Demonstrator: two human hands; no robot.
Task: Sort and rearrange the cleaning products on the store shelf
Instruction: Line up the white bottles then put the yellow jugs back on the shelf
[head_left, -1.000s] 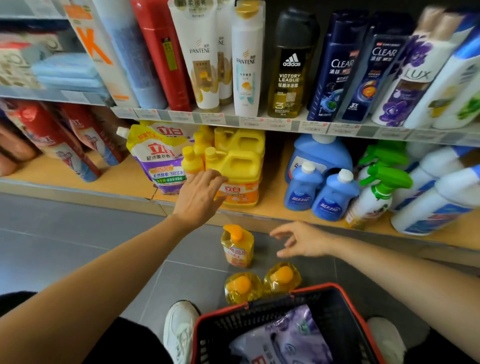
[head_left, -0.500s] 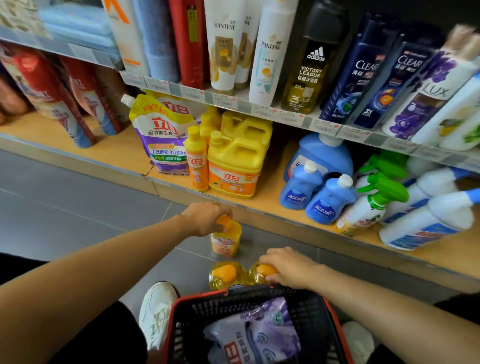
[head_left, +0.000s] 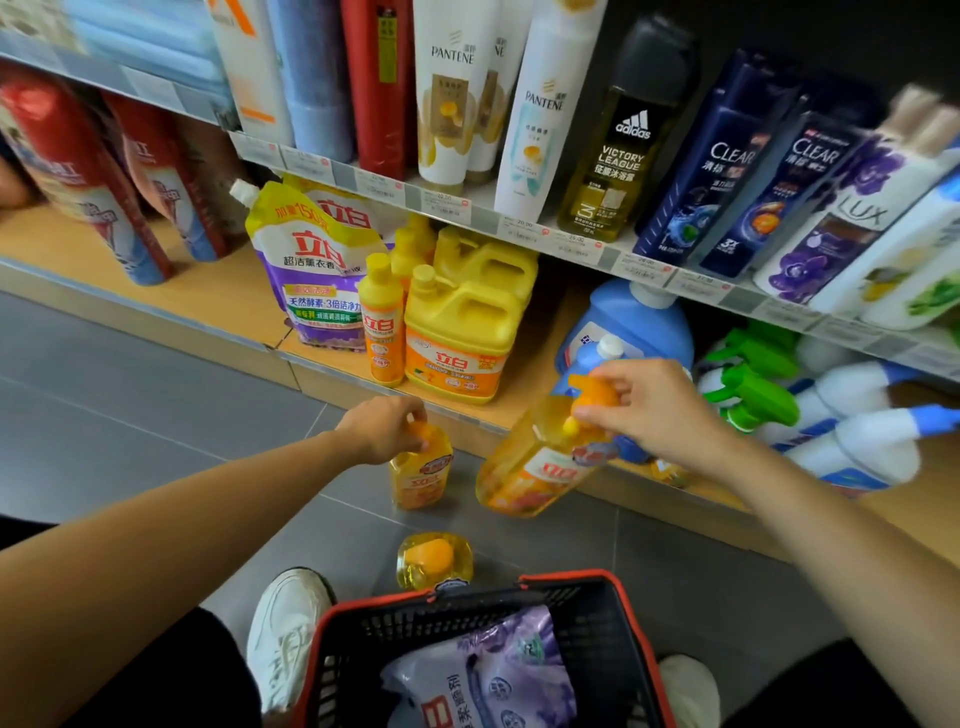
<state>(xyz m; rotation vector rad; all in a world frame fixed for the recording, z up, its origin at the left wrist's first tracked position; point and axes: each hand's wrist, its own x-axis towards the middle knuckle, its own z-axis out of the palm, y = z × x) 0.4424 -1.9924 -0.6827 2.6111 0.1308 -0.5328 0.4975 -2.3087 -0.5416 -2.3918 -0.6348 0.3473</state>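
Note:
Three yellow pump bottles of dish soap with orange tops are in play. My right hand (head_left: 657, 410) grips one pump bottle (head_left: 535, 460) by its orange top and holds it tilted in the air, level with the bottom shelf edge (head_left: 467, 415). My left hand (head_left: 382, 428) grips the top of a second pump bottle (head_left: 420, 475) that stands on the grey floor. A third pump bottle (head_left: 435, 560) stands on the floor just beyond the basket. On the bottom shelf stand a slim yellow bottle (head_left: 383, 322) and a yellow jug (head_left: 460, 332).
A black basket with a red rim (head_left: 631, 608) sits between my feet, holding a purple refill pouch (head_left: 493, 675). Blue detergent bottles (head_left: 631, 322) and green-trigger sprays (head_left: 758, 395) fill the bottom shelf's right side. A purple-yellow pouch (head_left: 311, 270) stands left of the yellow bottles. Shampoos line the upper shelf.
My right hand has lifted one pump bottle off the floor up toward the bottom shelf. My left hand stays on the top of the standing bottle.

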